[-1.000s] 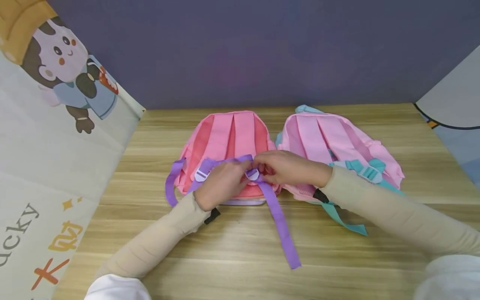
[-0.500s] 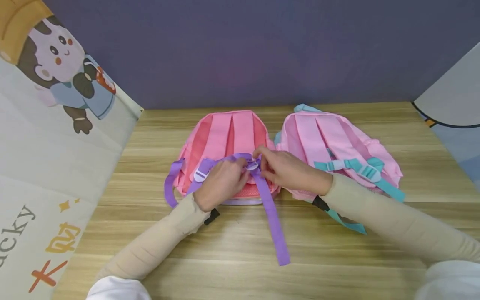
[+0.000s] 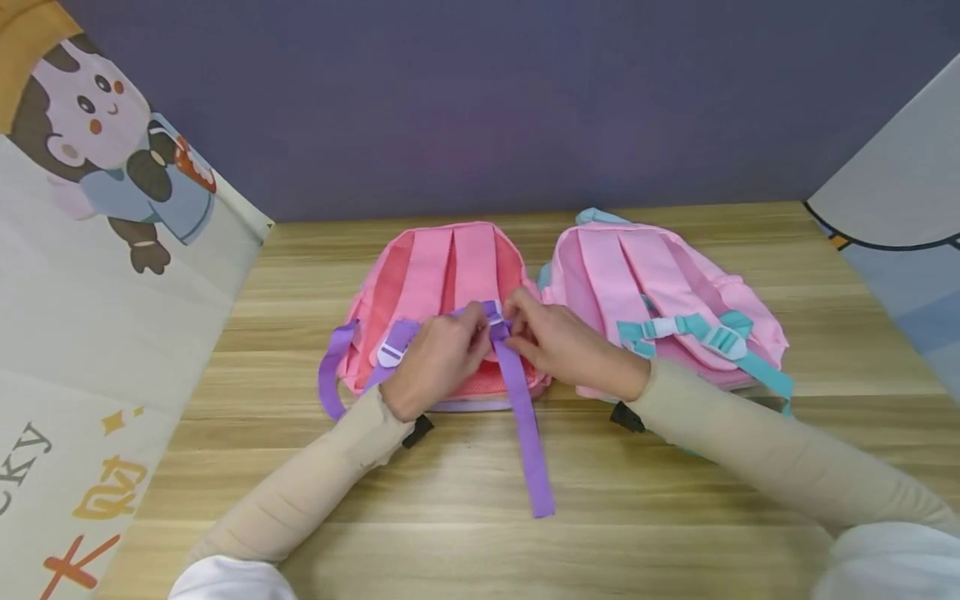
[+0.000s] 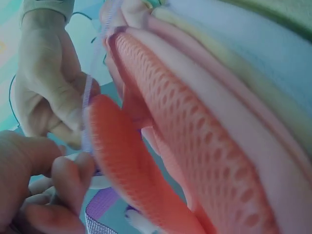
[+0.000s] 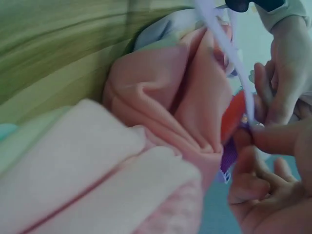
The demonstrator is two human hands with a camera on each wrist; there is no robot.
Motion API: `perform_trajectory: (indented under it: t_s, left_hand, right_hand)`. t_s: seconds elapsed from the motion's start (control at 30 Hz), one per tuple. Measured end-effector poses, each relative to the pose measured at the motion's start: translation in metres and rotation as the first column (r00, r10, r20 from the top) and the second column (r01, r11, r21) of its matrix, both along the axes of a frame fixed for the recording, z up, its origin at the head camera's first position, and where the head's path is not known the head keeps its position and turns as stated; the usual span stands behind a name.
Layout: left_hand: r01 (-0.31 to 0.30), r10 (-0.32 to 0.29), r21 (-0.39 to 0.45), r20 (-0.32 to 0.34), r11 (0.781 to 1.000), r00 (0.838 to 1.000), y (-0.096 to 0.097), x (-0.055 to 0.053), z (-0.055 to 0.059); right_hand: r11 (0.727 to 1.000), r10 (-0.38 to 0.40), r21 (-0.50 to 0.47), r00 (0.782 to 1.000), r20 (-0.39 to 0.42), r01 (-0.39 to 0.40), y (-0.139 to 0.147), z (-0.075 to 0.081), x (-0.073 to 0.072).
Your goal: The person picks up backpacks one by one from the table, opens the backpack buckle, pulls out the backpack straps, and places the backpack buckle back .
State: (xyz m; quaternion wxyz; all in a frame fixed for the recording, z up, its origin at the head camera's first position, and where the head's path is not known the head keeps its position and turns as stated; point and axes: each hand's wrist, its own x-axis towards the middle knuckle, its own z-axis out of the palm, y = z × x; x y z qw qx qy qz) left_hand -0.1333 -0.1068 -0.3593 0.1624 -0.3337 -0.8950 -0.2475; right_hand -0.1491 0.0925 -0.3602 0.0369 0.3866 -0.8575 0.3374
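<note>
A coral-pink backpack (image 3: 401, 279) lies with its shoulder straps up. My left hand (image 3: 437, 360) pinches the white strap buckle (image 3: 496, 320) on its right shoulder strap; in the left wrist view the left hand's fingers (image 4: 70, 175) partly cover that buckle. From the right, my right hand (image 3: 573, 346) pinches the purple strap (image 3: 525, 433) close to the buckle, thumb and forefinger together in the right wrist view. The strap's loose end runs down onto the table. How the webbing passes through the buckle is hidden by the fingers.
A light pink backpack (image 3: 693, 275) with teal straps (image 3: 765, 372) lies close on the right, under the right wrist. Another white buckle (image 3: 392, 352) sits on the left purple strap. Both bags rest on a wooden table (image 3: 420, 533) before a dark wall (image 3: 480, 108).
The right hand has lifted slightly at the buckle, which has tilted. The purple strap's loose end has swung left. The view has shifted a little; the left hand stays at the buckle.
</note>
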Motion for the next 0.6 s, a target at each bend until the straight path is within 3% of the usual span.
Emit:
perform_trajectory:
  t_s: [0.2, 0.37, 0.6]
  left_hand:
    - [0.022, -0.019, 0.068, -0.044, 0.997, 0.999, -0.003, -0.001, 0.003]
    - [0.035, -0.030, 0.076, -0.067, 0.996, 0.997, -0.004, -0.001, 0.003]
    - [0.088, -0.080, 0.055, -0.139, 0.995, 0.987, -0.001, -0.002, 0.003]
  right_hand:
    - [0.991, -0.069, -0.118, 0.997, -0.030, 0.065, -0.005, 0.008, 0.001]
    - [0.988, -0.082, -0.133, 0.997, -0.010, 0.080, -0.009, 0.013, 0.005]
    - [0.986, -0.129, -0.122, 0.986, -0.109, 0.115, -0.013, 0.013, 0.003]
